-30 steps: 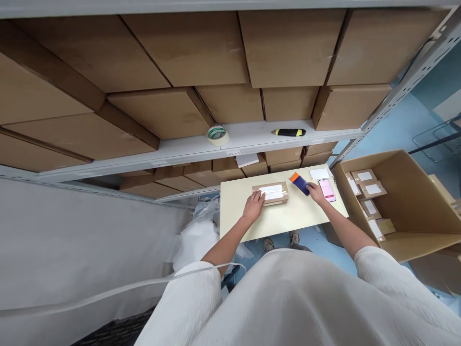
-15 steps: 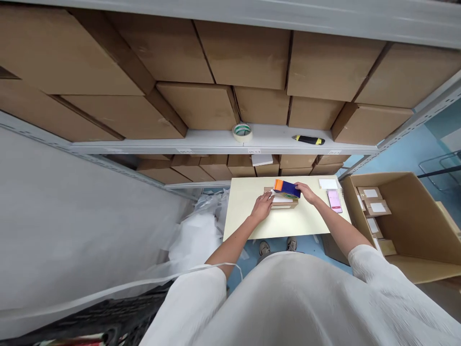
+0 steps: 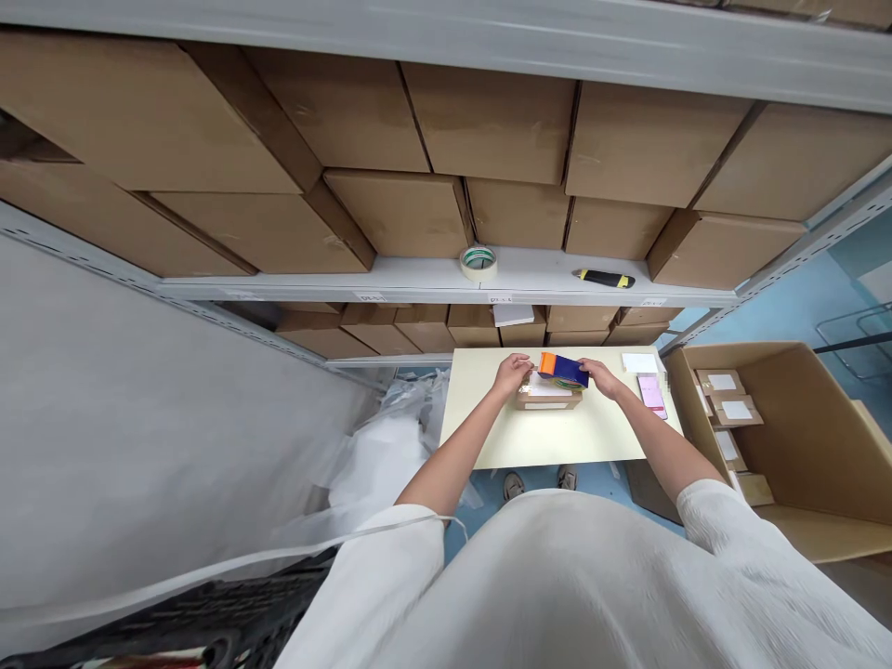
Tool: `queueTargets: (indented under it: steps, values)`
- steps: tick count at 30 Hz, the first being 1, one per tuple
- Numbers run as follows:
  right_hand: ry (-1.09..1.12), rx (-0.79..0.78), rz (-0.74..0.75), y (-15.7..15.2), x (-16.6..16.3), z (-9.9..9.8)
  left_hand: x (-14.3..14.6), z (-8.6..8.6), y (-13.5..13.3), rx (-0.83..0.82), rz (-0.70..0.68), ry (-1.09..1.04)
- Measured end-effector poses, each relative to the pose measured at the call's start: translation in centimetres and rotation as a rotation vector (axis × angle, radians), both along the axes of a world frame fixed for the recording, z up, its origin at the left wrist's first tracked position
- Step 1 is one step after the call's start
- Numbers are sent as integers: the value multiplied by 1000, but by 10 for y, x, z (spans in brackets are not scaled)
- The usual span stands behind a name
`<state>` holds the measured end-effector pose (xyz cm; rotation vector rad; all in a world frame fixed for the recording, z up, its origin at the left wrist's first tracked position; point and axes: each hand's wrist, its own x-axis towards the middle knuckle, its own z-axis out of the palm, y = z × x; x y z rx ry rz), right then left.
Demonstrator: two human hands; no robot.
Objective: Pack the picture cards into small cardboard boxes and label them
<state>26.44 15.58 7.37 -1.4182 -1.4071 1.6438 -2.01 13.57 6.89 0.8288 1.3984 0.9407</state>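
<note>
A small cardboard box (image 3: 547, 402) with white labels lies on the cream table (image 3: 502, 446). Just above its top is a blue and orange tape dispenser (image 3: 570, 370), its orange end pointing left. My right hand (image 3: 600, 377) is closed round the dispenser's right end. At the box's left far corner, close to the orange end, my left hand (image 3: 514, 373) has its fingers pinched together. What they pinch is too small to make out.
A phone (image 3: 651, 395) and white paper (image 3: 638, 362) lie on the table's right side. Beyond stands a large open carton (image 3: 808, 437) holding small labelled boxes. A tape roll (image 3: 478, 264) and a utility knife (image 3: 605, 279) rest on the shelf. White plastic wrap (image 3: 390, 446) is at left.
My left hand has gone from lying on the box top to a pinch at its left far corner. The dispenser stays over the box in my right hand. The view has shifted slightly.
</note>
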Motion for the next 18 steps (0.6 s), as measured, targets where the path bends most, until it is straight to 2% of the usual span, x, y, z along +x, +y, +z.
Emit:
queueTargets:
  steps: [4,8,18]
  values:
    - [5,-11,14,0,2,2,4,12,0,-76,-48,-7]
    - [46,-28,10,0,6,0,8,20,1,-104,-35,-41]
    - [41,-72,11,0,17,-8,18,30,6,-89,-117,25]
